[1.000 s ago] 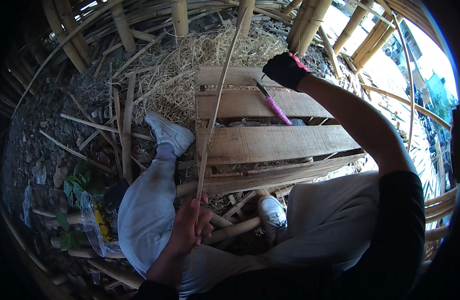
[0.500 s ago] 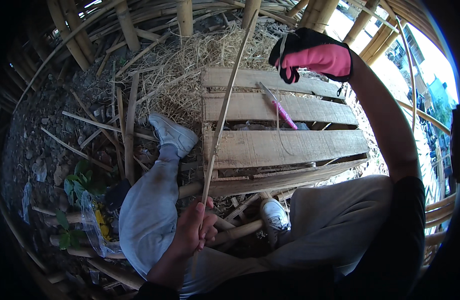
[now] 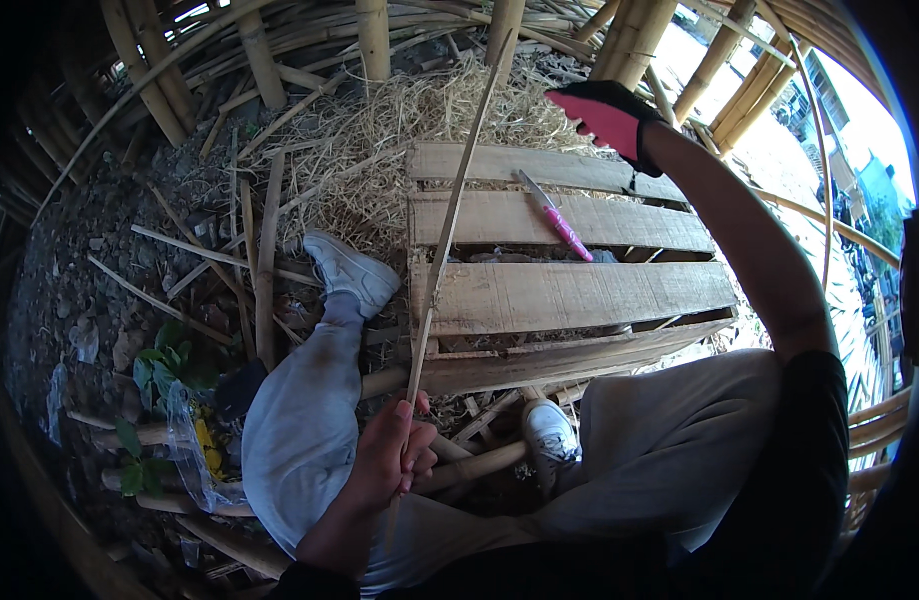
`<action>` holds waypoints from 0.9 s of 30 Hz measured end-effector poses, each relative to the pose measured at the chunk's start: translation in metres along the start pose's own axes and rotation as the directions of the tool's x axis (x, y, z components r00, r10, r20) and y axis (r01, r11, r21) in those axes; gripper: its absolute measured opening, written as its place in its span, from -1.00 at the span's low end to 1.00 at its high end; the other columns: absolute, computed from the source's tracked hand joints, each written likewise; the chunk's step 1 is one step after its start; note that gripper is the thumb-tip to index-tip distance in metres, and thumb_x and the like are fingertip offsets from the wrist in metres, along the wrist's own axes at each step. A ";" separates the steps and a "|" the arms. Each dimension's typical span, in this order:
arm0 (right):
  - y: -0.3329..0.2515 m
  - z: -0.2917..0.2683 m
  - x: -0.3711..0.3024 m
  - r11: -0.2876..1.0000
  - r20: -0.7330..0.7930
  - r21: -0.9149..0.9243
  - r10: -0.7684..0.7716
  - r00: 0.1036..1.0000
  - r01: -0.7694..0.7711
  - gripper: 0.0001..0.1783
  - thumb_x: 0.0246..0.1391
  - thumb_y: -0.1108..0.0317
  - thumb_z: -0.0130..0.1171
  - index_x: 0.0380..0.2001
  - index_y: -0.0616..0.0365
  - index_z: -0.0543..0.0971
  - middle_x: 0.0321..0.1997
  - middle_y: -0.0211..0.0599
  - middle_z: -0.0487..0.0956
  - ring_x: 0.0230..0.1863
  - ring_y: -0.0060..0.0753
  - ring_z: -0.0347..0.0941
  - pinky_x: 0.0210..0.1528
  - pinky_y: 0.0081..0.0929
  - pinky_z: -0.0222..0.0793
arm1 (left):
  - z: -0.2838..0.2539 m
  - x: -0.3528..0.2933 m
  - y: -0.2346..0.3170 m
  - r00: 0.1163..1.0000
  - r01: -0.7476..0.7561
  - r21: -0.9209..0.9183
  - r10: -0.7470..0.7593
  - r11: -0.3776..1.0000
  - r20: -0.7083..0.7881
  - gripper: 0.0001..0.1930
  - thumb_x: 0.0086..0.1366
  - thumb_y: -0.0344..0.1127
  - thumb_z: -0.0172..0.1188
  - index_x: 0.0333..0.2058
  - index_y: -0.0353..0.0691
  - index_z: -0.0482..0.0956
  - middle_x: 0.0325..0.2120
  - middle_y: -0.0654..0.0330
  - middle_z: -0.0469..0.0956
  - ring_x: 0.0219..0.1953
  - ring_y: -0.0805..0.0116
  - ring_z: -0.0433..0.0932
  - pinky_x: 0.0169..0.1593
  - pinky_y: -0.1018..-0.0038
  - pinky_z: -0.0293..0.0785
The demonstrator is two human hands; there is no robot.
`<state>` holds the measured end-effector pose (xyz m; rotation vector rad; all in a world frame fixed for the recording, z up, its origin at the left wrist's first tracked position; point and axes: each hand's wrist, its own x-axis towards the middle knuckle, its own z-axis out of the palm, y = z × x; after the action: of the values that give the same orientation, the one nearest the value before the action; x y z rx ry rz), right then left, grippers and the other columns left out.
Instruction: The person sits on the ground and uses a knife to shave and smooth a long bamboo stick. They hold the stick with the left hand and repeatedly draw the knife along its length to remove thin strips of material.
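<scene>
My bare left hand [image 3: 392, 450] is closed around the lower part of a long thin bamboo strip [image 3: 445, 235]. The strip slants up and away past the left end of a wooden slatted crate [image 3: 579, 296]. Over the far right side of the crate, my right hand [image 3: 611, 118] wears a black and pink glove. Its fingers stretch out to the left and nothing shows in them. A knife with a pink handle [image 3: 566, 232] lies across the crate's slats, its blade pointing away from me.
Pale shavings [image 3: 379, 130] cover the ground behind the crate. Bamboo posts [image 3: 372, 40] stand beyond. Loose bamboo pieces [image 3: 267, 250] and a clear plastic bag [image 3: 191, 455] lie at the left. My legs [image 3: 304, 440] flank the crate's near side.
A thin curling shaving that hung from my right hand is gone from view. The gloved hand has tilted and its fingers have straightened. My left hand still grips the strip.
</scene>
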<state>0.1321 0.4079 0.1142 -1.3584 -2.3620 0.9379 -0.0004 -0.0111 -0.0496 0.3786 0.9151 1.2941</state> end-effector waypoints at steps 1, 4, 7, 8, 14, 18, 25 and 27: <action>0.002 0.007 -0.007 0.986 0.105 -0.166 0.026 0.994 -0.008 -0.29 0.14 -0.33 0.15 0.00 0.10 0.61 -0.15 -0.37 0.60 -0.22 -0.44 0.47 -0.18 -0.42 0.41 | 0.000 -0.001 0.000 1.000 0.001 0.005 -0.001 1.000 -0.011 -0.59 0.54 0.15 -0.25 -0.03 -0.07 0.28 -0.77 0.42 0.11 -0.83 0.64 0.02 -0.69 0.62 0.03; 0.036 0.022 -0.004 0.815 0.161 -0.579 0.158 0.974 -0.036 -0.29 0.04 -0.36 0.20 -0.31 0.19 0.70 -0.39 -0.19 0.61 -0.36 -0.37 0.47 -0.22 -0.35 0.41 | 0.002 0.002 0.000 1.000 0.005 0.022 -0.005 1.000 -0.005 -0.57 0.53 0.18 -0.23 -0.02 -0.07 0.28 -0.77 0.42 0.12 -0.83 0.64 0.02 -0.69 0.62 0.03; 0.056 0.046 -0.016 0.716 0.232 -0.687 0.058 0.971 0.121 -0.25 0.06 -0.40 0.10 -0.25 0.17 0.70 -0.22 -0.05 0.67 -0.18 -0.04 0.60 -0.06 -0.24 0.45 | -0.002 0.001 -0.004 1.000 0.002 0.015 -0.002 1.000 -0.004 -0.56 0.52 0.20 -0.22 -0.02 -0.07 0.29 -0.77 0.43 0.12 -0.83 0.63 0.03 -0.70 0.62 0.04; 0.057 0.054 -0.019 0.686 0.210 -0.720 0.068 0.975 0.107 -0.26 0.07 -0.39 0.10 -0.22 0.15 0.70 -0.19 -0.06 0.68 -0.16 -0.04 0.61 -0.05 -0.23 0.46 | -0.002 0.001 -0.004 1.000 0.010 0.000 -0.010 1.000 -0.003 -0.55 0.52 0.20 -0.22 -0.02 -0.07 0.29 -0.77 0.43 0.12 -0.83 0.63 0.03 -0.70 0.62 0.05; 0.057 0.061 -0.019 0.645 0.219 -0.760 0.139 0.966 0.079 -0.33 0.11 -0.31 0.10 -0.19 0.12 0.71 -0.15 -0.08 0.68 -0.10 -0.07 0.63 -0.07 -0.18 0.48 | -0.002 0.001 -0.004 1.000 0.020 -0.010 -0.020 1.000 -0.003 -0.54 0.50 0.23 -0.20 -0.02 -0.06 0.29 -0.76 0.43 0.13 -0.83 0.63 0.05 -0.69 0.62 0.05; 0.048 0.063 -0.030 0.617 0.210 -0.786 0.200 0.957 0.044 -0.36 0.11 -0.27 0.12 -0.21 0.13 0.72 -0.18 -0.06 0.68 -0.11 -0.08 0.63 -0.09 -0.20 0.49 | -0.002 -0.001 -0.003 0.999 0.036 -0.035 -0.037 0.999 -0.006 -0.53 0.49 0.24 -0.18 -0.01 -0.06 0.29 -0.76 0.43 0.14 -0.84 0.62 0.05 -0.69 0.61 0.06; 0.045 0.071 -0.040 0.702 0.089 -0.712 0.079 0.993 0.008 -0.48 0.06 -0.13 0.21 -0.24 0.15 0.70 -0.24 -0.08 0.67 -0.17 -0.06 0.62 -0.10 -0.22 0.49 | -0.003 -0.003 -0.003 0.999 0.024 -0.053 -0.023 0.998 0.023 -0.54 0.49 0.23 -0.19 -0.01 -0.05 0.29 -0.76 0.42 0.13 -0.84 0.60 0.06 -0.69 0.60 0.04; 0.051 0.069 -0.038 0.771 0.049 -0.633 -0.038 0.998 0.060 -0.53 0.06 -0.06 0.23 -0.26 0.17 0.67 -0.26 -0.12 0.66 -0.23 -0.05 0.60 -0.11 -0.21 0.48 | -0.002 -0.002 -0.003 1.000 0.029 -0.046 -0.028 0.999 0.013 -0.54 0.49 0.23 -0.19 -0.02 -0.05 0.29 -0.77 0.42 0.12 -0.84 0.60 0.05 -0.70 0.60 0.02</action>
<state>0.1512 0.3659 0.0319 -1.4744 -2.8639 0.1103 0.0004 -0.0146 -0.0519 0.3366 0.8756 1.2833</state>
